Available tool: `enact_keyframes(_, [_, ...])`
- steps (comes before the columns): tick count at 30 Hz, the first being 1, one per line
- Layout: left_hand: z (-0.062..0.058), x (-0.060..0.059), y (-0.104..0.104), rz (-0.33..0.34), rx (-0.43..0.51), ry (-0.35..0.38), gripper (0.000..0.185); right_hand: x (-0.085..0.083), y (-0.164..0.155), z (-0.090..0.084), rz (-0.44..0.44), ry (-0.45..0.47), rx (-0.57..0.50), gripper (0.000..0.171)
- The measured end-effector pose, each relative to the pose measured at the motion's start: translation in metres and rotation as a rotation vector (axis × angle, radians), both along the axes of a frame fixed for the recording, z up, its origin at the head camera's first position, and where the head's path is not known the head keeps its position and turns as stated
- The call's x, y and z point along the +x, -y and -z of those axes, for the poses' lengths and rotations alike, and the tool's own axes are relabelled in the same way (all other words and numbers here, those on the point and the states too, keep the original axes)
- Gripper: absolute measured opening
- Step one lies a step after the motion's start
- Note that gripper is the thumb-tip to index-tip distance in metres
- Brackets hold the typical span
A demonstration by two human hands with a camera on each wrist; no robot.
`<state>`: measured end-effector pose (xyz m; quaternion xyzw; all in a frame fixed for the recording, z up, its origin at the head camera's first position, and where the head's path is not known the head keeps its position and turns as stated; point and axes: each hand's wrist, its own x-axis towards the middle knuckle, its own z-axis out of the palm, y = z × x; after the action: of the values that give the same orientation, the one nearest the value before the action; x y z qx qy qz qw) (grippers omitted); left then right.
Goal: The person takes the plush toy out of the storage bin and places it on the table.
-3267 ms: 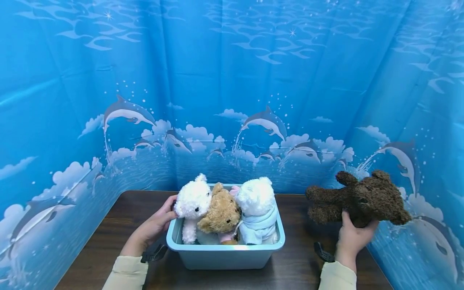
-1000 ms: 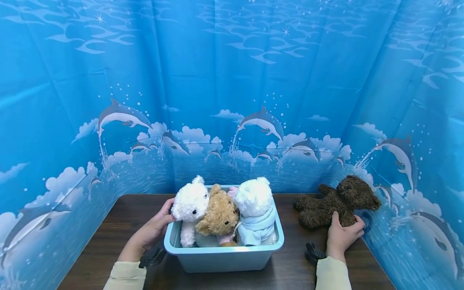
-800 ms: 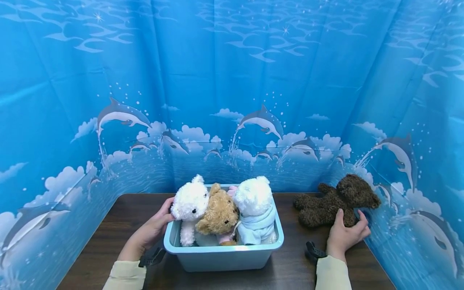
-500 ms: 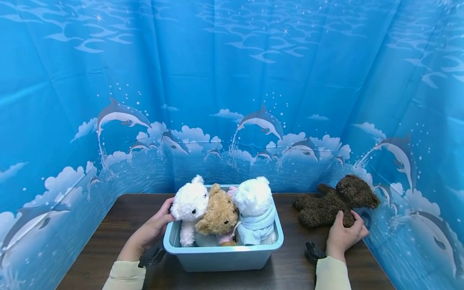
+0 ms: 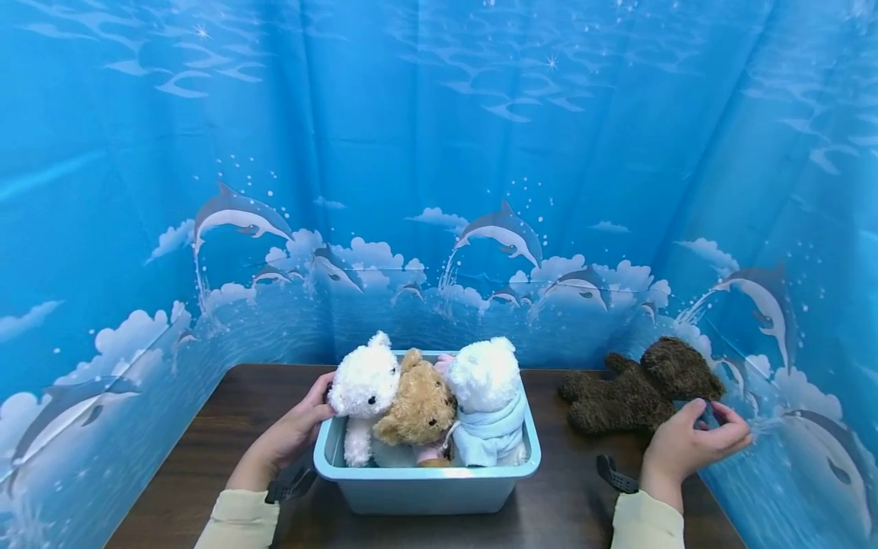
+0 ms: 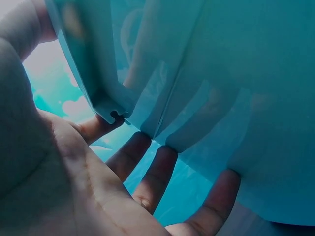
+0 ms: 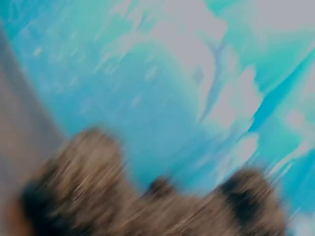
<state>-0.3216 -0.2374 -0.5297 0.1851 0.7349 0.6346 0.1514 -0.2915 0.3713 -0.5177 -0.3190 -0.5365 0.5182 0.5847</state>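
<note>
At the left end of a light-blue plastic bin (image 5: 425, 488), my left hand (image 5: 291, 431) grips the rim. In the left wrist view, the fingers (image 6: 160, 172) rest against the bin's outer wall, and the thumb reaches up at the rim. A dark brown teddy bear (image 5: 617, 404) lies on the table to the right of the bin. My right hand (image 5: 696, 446) is just in front of the bear's head, fingers parted and nothing held. The bear's blurred fur (image 7: 172, 216) fills the bottom of the right wrist view.
Inside the bin sit a white plush (image 5: 363, 381), a tan plush bear (image 5: 418, 404) and a white plush in a light-blue hooded top (image 5: 487, 412). A dolphin-print curtain (image 5: 439, 191) surrounds the dark wooden table (image 5: 226, 427) at its back and sides.
My right hand has lowered the brown teddy bear onto the table, let go of it and drawn away to the right. The left hand has stayed at the bin.
</note>
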Motion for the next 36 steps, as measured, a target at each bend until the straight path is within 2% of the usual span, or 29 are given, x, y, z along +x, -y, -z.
enact_keyframes(3, [-0.001,0.001,0.001,0.008,-0.002,0.004,0.075,0.018,0.014,-0.04,0.001,-0.058,0.045,0.006])
enact_keyframes(5, [-0.002,0.002,0.001,0.006,-0.001,0.003,0.075,0.033,0.025,-0.065,-0.004,-0.096,0.114,0.005])
enact_keyframes(9, [-0.002,0.001,-0.001,0.005,0.012,-0.003,0.074,0.064,0.047,-0.106,-0.032,-0.126,0.236,0.012])
enact_keyframes(13, [-0.001,0.001,-0.002,0.016,0.011,-0.002,0.075,0.079,0.073,-0.124,-0.122,-0.112,0.359,0.019])
enact_keyframes(18, [-0.001,0.001,0.0,-0.005,0.002,0.013,0.074,0.074,0.112,-0.127,-0.38,-0.08,0.574,0.035])
enact_keyframes(21, [0.0,0.002,0.001,-0.018,0.0,0.022,0.074,0.069,0.133,-0.129,-0.569,0.05,0.684,0.042])
enact_keyframes(24, [-0.001,0.002,0.001,-0.009,0.001,0.034,0.074,0.064,0.15,-0.129,-0.748,0.229,0.787,0.05])
enact_keyframes(28, [-0.001,0.004,0.0,0.004,0.004,0.038,0.074,0.055,0.17,-0.126,-0.927,0.422,0.927,0.064])
enact_keyframes(31, [-0.003,0.005,0.0,-0.002,0.004,0.039,0.075,0.048,0.184,-0.125,-0.973,0.543,1.024,0.077])
enact_keyframes(36, [-0.006,0.002,0.0,-0.014,0.011,0.056,0.074,0.038,0.2,-0.126,-0.951,0.713,1.151,0.104])
